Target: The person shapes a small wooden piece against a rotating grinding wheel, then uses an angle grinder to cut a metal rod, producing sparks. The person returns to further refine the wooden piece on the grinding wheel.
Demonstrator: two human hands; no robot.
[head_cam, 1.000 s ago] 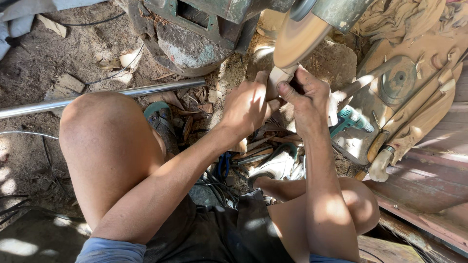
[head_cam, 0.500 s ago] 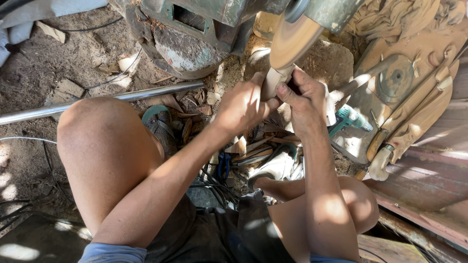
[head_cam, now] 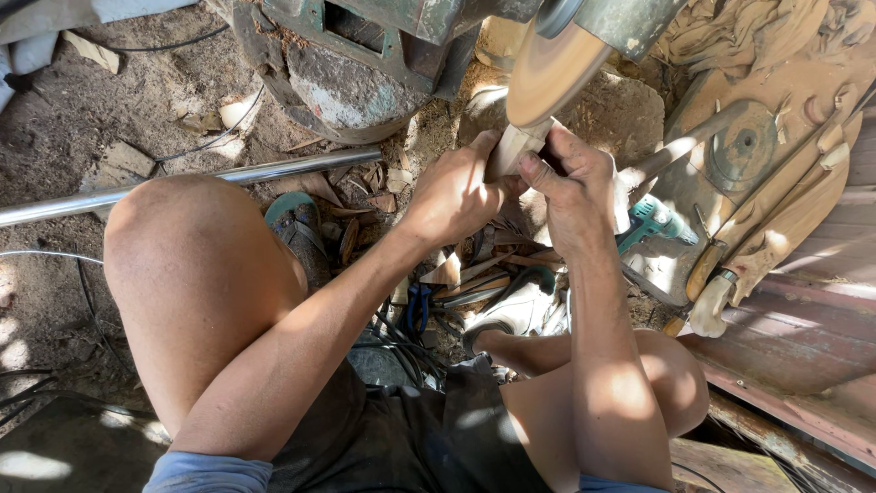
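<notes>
Both my hands grip one small pale piece of wood (head_cam: 516, 146) and press its top end against the edge of a tan sanding disc (head_cam: 550, 73). My left hand (head_cam: 453, 190) wraps the piece from the left. From the right, my right hand (head_cam: 573, 187) pinches it with thumb and fingers. The disc sits on a green-grey motor housing (head_cam: 383, 46) just above my hands. Most of the wood piece is hidden inside my fingers.
My bare knees frame the view, left knee (head_cam: 187, 265) raised. A metal pipe (head_cam: 164, 185) lies across the dirt at left. A teal power drill (head_cam: 659, 222) and carved wooden parts (head_cam: 776, 173) lie right; wood scraps, cables and a sandal (head_cam: 297, 228) sit below my hands.
My hands stay on the wood piece at the disc's edge, with only a slight shift in grip and angle. Nothing has been let go or picked up.
</notes>
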